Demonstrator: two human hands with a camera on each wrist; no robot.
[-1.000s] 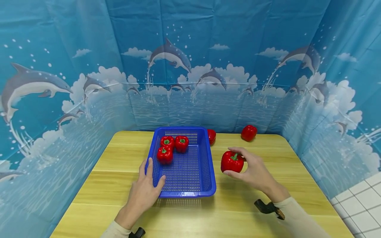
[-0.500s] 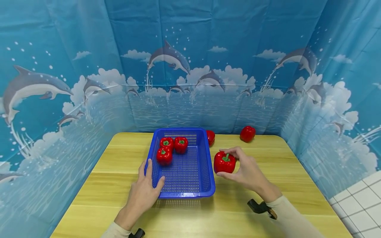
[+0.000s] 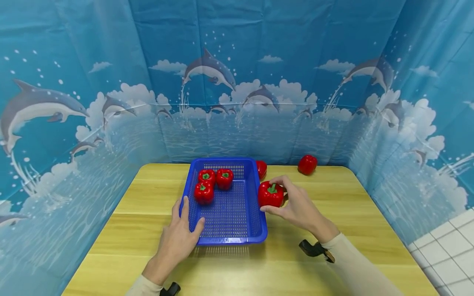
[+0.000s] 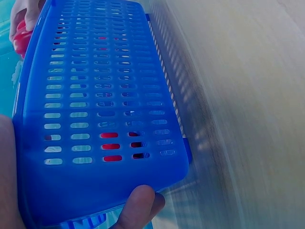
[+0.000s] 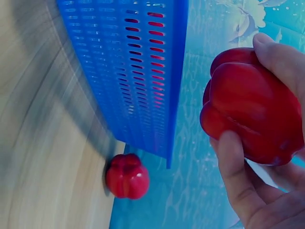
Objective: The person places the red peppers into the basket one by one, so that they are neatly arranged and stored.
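So the right hand (image 3: 296, 205) is pinching a red pepper (image 3: 270, 195) between thumb and fingers, right at the right-hand rim of a blue basket (image 3: 226, 222); can't tell if they touch. Left hand (image 3: 178, 236) has its thumb and fingers spread around the basket's near left corner, gripping it. Three peppers (image 3: 204, 193) sit bunched inside, and two others (image 3: 307, 165) lie on the wooden table (image 3: 140, 230).
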